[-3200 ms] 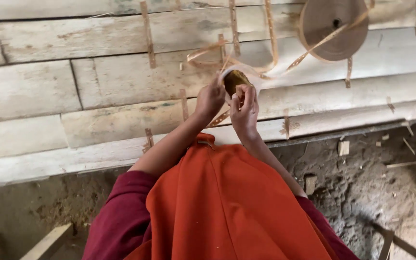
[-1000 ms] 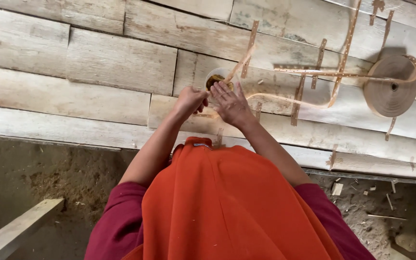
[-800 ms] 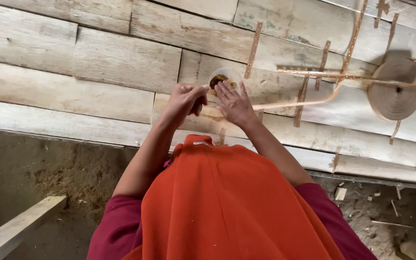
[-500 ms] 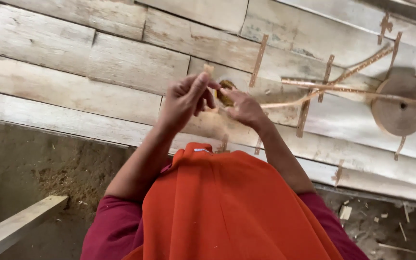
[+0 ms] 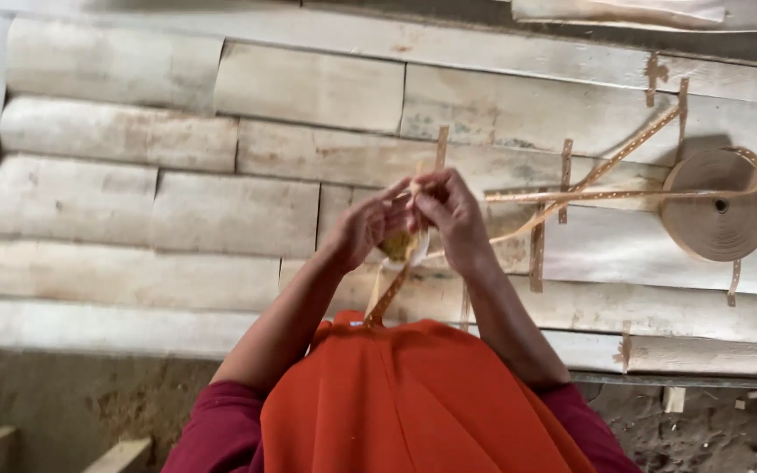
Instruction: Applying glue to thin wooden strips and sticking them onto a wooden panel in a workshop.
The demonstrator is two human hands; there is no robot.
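Head view: left hand (image 5: 363, 229) and right hand (image 5: 450, 215) meet in front of the pale split-bamboo wall (image 5: 221, 175), fingers (image 5: 427, 188) pressed together, pinching a thin tan perforated strip (image 5: 571, 194). Strip sits between both sets of fingertips, runs right to the flat brown coil (image 5: 717, 204) on the wall, and a loose end hangs below the hands over the orange garment (image 5: 413, 403).

Both hands meet near the middle of the plank platform (image 5: 308, 88), the left hand (image 5: 365, 229) just left of the right hand (image 5: 453, 219). A perforated tape strip (image 5: 571, 194) runs from them rightward to the tape roll (image 5: 717, 204), lying near the platform's right edge. Short tape pieces (image 5: 537, 250) lie across the plank seams between. A strip end (image 5: 385, 298) hangs below the hands, apparently pinched there.
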